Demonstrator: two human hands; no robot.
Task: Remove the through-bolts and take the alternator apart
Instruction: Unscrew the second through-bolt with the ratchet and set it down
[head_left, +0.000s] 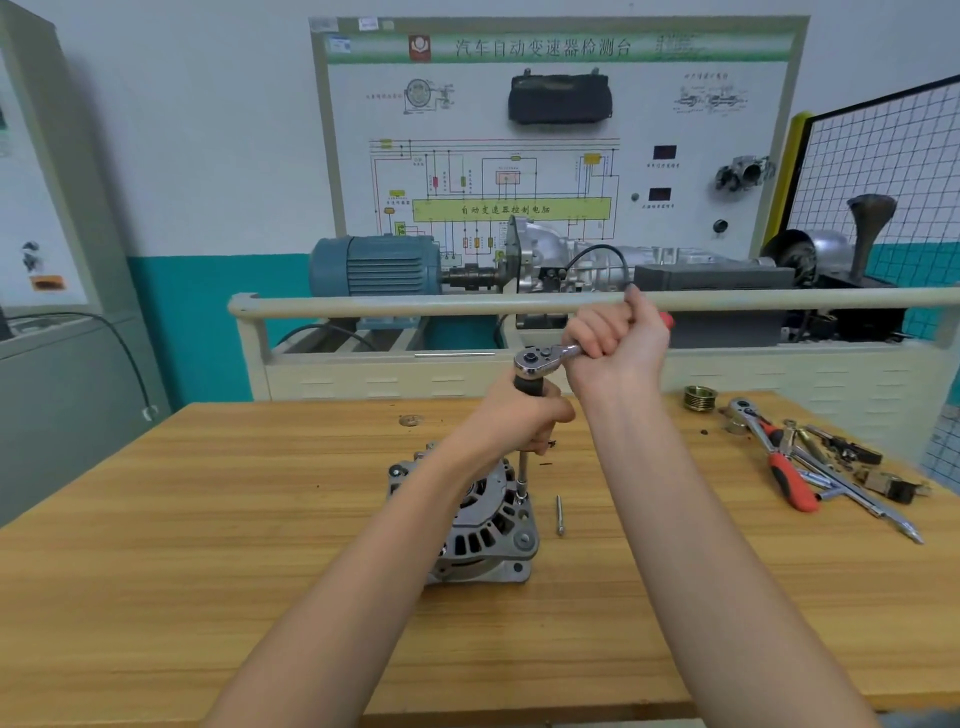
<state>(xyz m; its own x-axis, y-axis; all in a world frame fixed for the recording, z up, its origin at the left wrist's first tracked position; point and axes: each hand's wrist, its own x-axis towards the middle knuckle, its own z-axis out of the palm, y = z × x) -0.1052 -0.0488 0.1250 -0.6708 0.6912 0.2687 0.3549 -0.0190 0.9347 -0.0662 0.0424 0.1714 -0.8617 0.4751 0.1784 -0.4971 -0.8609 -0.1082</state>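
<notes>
Head view: the alternator (475, 519) sits on the worktop (208, 519) at centre frame, face up so the bolts point at the ratchet (540, 359). The left hand (524, 415) wraps the extension (523, 470) just under the ratchet head, likely to keep the socket square on a bolt near the housing's right edge. The right hand (618, 338) grips the handle for leverage. One loose bolt (559, 514) lies just right of the alternator; spare tools (795, 462) wait at right.
</notes>
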